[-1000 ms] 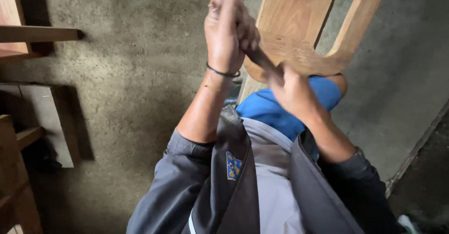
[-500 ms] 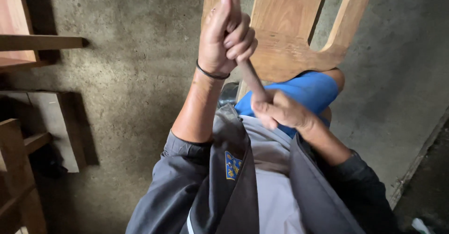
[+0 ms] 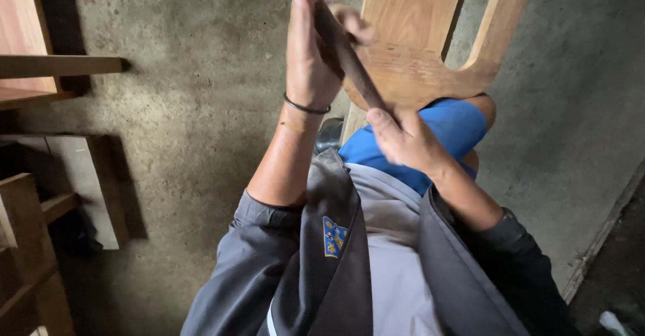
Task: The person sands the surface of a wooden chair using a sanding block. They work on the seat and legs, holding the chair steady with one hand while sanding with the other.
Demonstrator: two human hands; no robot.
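Note:
A long thin dark strip, like a file or strap (image 3: pixel 349 60), runs slantwise between my two hands. My left hand (image 3: pixel 310 50), with a black band at the wrist, grips its upper end against the left side of a wooden chair back (image 3: pixel 416 40). My right hand (image 3: pixel 403 141) holds the lower end, just above my blue shorts. The strip lies across the curved lower rail of the chair back, which has a wide centre slat and a side post.
Bare concrete floor (image 3: pixel 195 107) lies to the left. Wooden furniture parts and boards (image 3: pixel 40 67) stand along the left edge. A flat board (image 3: pixel 87 188) lies on the floor. A darker floor strip (image 3: pixel 611 255) runs at the right.
My left hand has opened its fist and lifted the strip's upper end higher. My right hand slid down and back up along the strip, staying near the blue shorts.

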